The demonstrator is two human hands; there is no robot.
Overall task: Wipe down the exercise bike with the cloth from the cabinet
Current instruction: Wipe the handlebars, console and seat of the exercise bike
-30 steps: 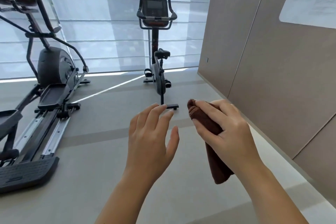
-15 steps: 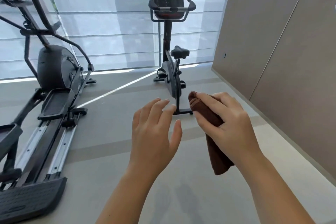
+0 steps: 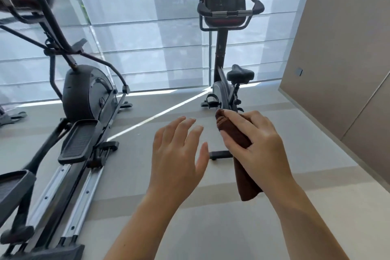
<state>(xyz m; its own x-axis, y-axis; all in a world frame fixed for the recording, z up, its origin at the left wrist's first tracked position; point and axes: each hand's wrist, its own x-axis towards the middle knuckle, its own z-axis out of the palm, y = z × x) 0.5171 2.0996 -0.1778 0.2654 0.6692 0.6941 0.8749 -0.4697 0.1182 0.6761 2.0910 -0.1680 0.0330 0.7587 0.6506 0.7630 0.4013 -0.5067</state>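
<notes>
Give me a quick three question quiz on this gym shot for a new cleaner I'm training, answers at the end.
1. True or false: the left hand grips the cloth.
2. Multiple choice: the exercise bike is A) lying on its side, B) upright, ahead of the person, C) out of view.
3. Short answer: which machine stands to the left of the exercise bike?

Key
1. False. The right hand grips the cloth; the left hand is open and holds nothing.
2. B.
3. The elliptical trainer.
</notes>
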